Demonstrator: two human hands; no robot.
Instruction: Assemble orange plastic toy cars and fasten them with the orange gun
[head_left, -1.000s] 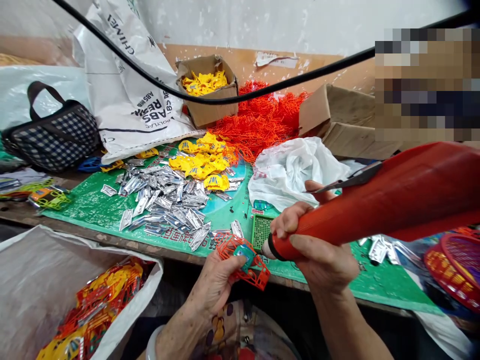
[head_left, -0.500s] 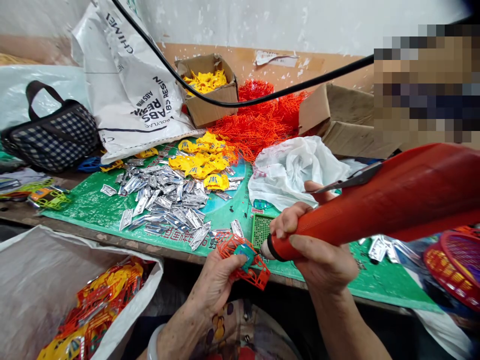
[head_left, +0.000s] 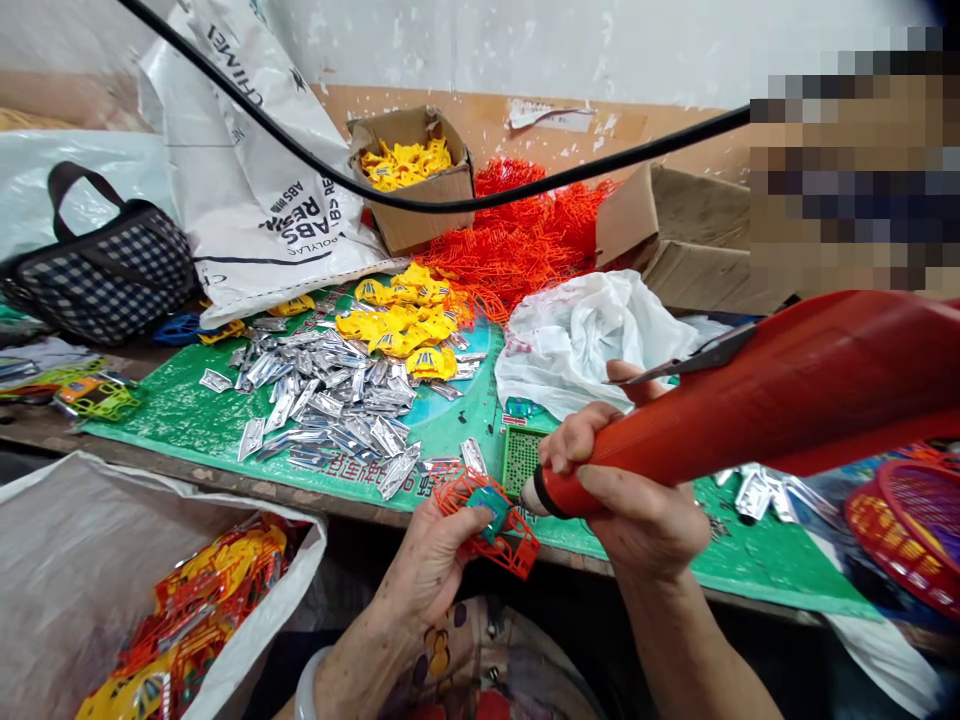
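Note:
My left hand [head_left: 424,565] is closed around an orange plastic toy-car frame [head_left: 517,556] with a teal part [head_left: 492,500] inside it, the thumb pressing on the teal part. Wrapped round the front of a red electric screwdriver [head_left: 720,415] is my right hand [head_left: 649,525], fingers near its lever. The screwdriver lies tilted, its pale nose pointing left and down at the right side of the frame. Whether the bit sits in a screw is too small to tell. Just behind the nose is a green perforated tray [head_left: 520,462], partly hidden by my right hand.
Silver pieces [head_left: 322,400] and yellow car shells [head_left: 405,318] are heaped on the green sheet [head_left: 180,405]. Behind are a white plastic bag [head_left: 577,335], orange frames [head_left: 517,235] and cardboard boxes [head_left: 427,210]. A black cable [head_left: 465,203] hangs across. An open sack [head_left: 82,540] stands lower left.
The black cable has swung right and then back left. Both hands, the frame and the screwdriver stay almost where they were.

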